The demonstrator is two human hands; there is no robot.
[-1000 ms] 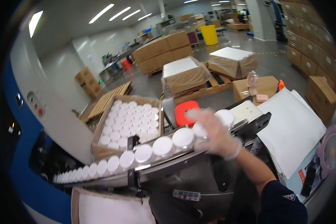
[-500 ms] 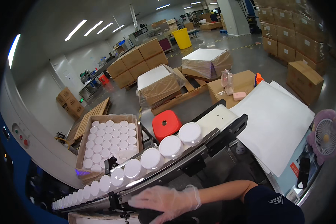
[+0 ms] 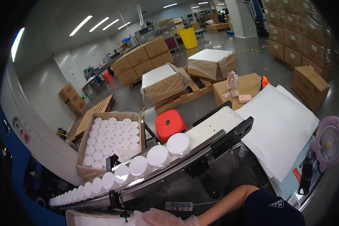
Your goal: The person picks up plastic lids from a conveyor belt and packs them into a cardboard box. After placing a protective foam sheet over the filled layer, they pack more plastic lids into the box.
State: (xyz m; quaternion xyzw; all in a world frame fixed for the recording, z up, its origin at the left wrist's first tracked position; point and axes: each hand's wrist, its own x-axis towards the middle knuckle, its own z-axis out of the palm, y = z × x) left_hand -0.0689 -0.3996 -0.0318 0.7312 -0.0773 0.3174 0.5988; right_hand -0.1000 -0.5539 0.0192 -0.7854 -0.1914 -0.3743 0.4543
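Note:
My right hand (image 3: 161, 218), in a clear thin glove, is at the lower edge, beside the right end of a cardboard box (image 3: 96, 215). The frame edge cuts it off, so I cannot tell whether its fingers are closed or hold anything. My left hand is out of view. Above my right hand, a conveyor (image 3: 217, 119) slopes up to the right. White round-lidded jars (image 3: 158, 156) stand on it in a row, crowded at the lower left and wider apart toward the right. The last jar (image 3: 178, 143) stands short of the belt's upper end.
Beyond the conveyor is a lined carton (image 3: 141, 132) of similar white-lidded jars. A red stool (image 3: 171, 130) stands beside it. White sheets (image 3: 278, 128) and a purple fan (image 3: 329, 140) lie at right. A black bracket (image 3: 113, 201) juts from the near rail. A power strip (image 3: 179, 206) lies below.
My right hand has moved down, from spread fingers near the rail to the lower edge. The row on the belt now ends farther left, apparently one jar shorter. The view has shifted slightly.

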